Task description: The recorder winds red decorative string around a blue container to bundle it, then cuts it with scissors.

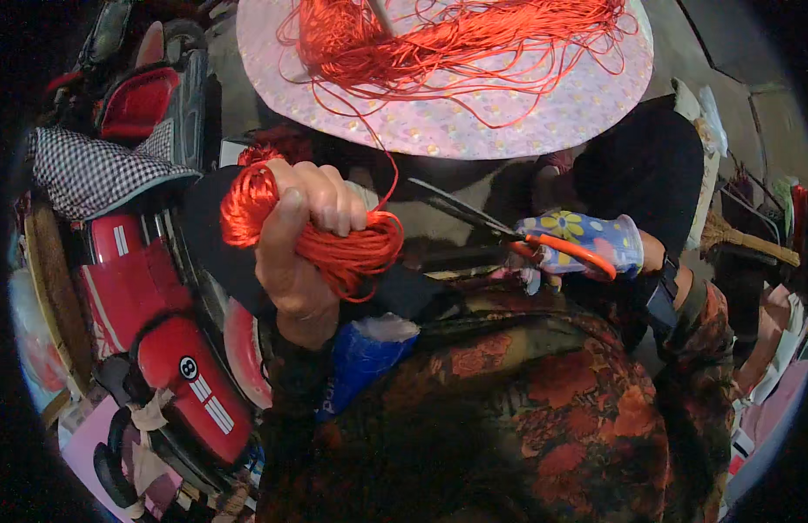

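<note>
A hank of shiny red cord [356,253] is gripped in my left hand [298,231], its looped ends bulging out on both sides of the fist. One strand climbs from it to a large tangled pile of red cord [456,39] on a round table [413,135] with a pale pink patterned cover. My right hand [587,246], in a flower-print glove, holds scissors [474,216] with orange handles. Their dark blades point toward the hank but stay apart from it, and the blades look nearly closed. The right fingers are partly hidden behind the handle.
Left of me stands a red and black ride-on toy [190,383], with a checkered cloth [103,170] above it. A blue packet or cloth [369,357] lies by my left forearm. A straw broom [744,237] is at the right.
</note>
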`<action>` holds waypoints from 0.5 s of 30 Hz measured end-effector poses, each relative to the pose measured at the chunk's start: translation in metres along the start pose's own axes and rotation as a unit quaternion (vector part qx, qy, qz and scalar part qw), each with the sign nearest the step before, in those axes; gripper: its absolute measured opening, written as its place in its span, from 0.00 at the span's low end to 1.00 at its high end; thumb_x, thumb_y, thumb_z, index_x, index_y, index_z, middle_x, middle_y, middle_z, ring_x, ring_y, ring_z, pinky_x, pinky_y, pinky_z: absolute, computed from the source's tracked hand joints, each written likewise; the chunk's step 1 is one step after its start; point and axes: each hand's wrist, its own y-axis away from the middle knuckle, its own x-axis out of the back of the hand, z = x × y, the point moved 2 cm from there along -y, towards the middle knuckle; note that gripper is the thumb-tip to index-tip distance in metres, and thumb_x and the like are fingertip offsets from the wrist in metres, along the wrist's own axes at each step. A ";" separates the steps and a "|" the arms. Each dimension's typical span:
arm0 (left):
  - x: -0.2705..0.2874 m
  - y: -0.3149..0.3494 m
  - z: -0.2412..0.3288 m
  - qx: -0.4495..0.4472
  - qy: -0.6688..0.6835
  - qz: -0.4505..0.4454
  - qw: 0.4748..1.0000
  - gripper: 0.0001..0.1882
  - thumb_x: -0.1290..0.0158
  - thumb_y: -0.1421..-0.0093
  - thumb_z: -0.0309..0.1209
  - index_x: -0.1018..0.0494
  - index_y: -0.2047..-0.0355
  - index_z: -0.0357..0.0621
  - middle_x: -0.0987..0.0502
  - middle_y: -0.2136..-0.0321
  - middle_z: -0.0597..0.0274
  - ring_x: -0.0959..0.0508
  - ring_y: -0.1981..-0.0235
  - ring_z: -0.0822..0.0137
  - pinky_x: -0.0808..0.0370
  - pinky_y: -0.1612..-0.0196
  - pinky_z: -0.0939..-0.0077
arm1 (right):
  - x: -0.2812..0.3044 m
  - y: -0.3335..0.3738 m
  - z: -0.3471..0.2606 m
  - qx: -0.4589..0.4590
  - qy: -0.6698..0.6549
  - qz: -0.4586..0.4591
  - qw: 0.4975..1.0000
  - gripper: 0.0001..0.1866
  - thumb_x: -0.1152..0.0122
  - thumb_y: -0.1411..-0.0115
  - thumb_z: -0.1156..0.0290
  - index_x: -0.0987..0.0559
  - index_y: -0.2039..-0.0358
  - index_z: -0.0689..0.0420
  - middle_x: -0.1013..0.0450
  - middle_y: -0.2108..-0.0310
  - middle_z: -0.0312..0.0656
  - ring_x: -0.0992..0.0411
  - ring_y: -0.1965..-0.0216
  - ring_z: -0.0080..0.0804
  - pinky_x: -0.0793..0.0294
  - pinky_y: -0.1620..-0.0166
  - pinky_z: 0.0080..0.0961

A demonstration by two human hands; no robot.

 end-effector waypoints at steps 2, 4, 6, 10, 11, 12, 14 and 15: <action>-0.003 -0.001 0.002 -0.012 -0.033 -0.002 0.999 0.13 0.55 0.34 0.34 0.43 0.75 0.47 0.41 0.79 0.67 0.42 0.77 0.71 0.39 0.72 0.75 | -0.001 -0.008 -0.005 -0.015 -0.129 -0.030 0.991 0.26 0.43 0.37 0.62 0.33 0.43 0.63 0.27 0.51 0.46 0.24 0.56 0.33 0.20 0.63 0.21; -0.002 -0.002 0.001 0.000 -0.006 -0.019 1.000 0.13 0.55 0.34 0.34 0.43 0.75 0.47 0.41 0.79 0.67 0.42 0.77 0.71 0.40 0.73 0.76 | -0.001 -0.015 -0.002 0.014 -0.153 -0.058 0.986 0.29 0.43 0.38 0.60 0.36 0.42 0.63 0.27 0.52 0.46 0.24 0.56 0.32 0.21 0.62 0.21; -0.002 -0.002 0.001 0.008 0.007 -0.025 1.000 0.13 0.56 0.34 0.34 0.43 0.76 0.47 0.41 0.79 0.67 0.42 0.77 0.71 0.40 0.73 0.76 | 0.003 -0.026 0.004 0.003 -0.136 -0.100 0.986 0.34 0.44 0.36 0.57 0.42 0.38 0.63 0.29 0.52 0.46 0.25 0.58 0.30 0.24 0.58 0.21; 0.003 -0.001 -0.001 0.014 0.031 0.006 0.999 0.10 0.56 0.35 0.32 0.41 0.73 0.47 0.36 0.77 0.65 0.36 0.74 0.69 0.34 0.65 0.72 | 0.002 -0.047 0.004 0.052 -0.005 -0.110 0.993 0.35 0.48 0.34 0.53 0.45 0.36 0.64 0.30 0.53 0.45 0.26 0.60 0.27 0.26 0.58 0.22; 0.005 -0.002 -0.003 0.017 0.042 0.017 0.999 0.08 0.55 0.36 0.32 0.40 0.72 0.46 0.34 0.77 0.64 0.33 0.72 0.69 0.31 0.62 0.70 | 0.003 -0.051 0.008 0.087 0.041 -0.102 0.990 0.35 0.49 0.34 0.53 0.44 0.37 0.64 0.29 0.53 0.45 0.26 0.60 0.27 0.26 0.59 0.22; 0.005 -0.003 -0.004 0.015 0.017 0.034 0.999 0.08 0.56 0.36 0.32 0.39 0.71 0.46 0.33 0.76 0.63 0.32 0.71 0.69 0.31 0.60 0.69 | 0.004 -0.055 0.015 0.073 0.014 -0.072 0.995 0.36 0.44 0.37 0.51 0.42 0.38 0.63 0.29 0.53 0.44 0.27 0.61 0.25 0.26 0.60 0.20; 0.007 -0.004 -0.005 0.007 -0.030 0.071 0.997 0.07 0.57 0.35 0.32 0.38 0.70 0.45 0.30 0.74 0.61 0.31 0.68 0.68 0.30 0.56 0.67 | 0.000 -0.058 0.022 0.047 -0.028 -0.019 0.998 0.40 0.39 0.42 0.49 0.39 0.38 0.61 0.29 0.52 0.41 0.28 0.62 0.23 0.26 0.61 0.18; 0.012 -0.004 -0.008 0.017 -0.012 0.088 0.996 0.08 0.57 0.34 0.34 0.38 0.69 0.44 0.28 0.71 0.59 0.29 0.65 0.67 0.30 0.52 0.65 | -0.002 -0.057 0.021 0.038 -0.043 0.008 0.998 0.41 0.37 0.44 0.48 0.39 0.38 0.61 0.30 0.51 0.40 0.29 0.62 0.22 0.26 0.61 0.17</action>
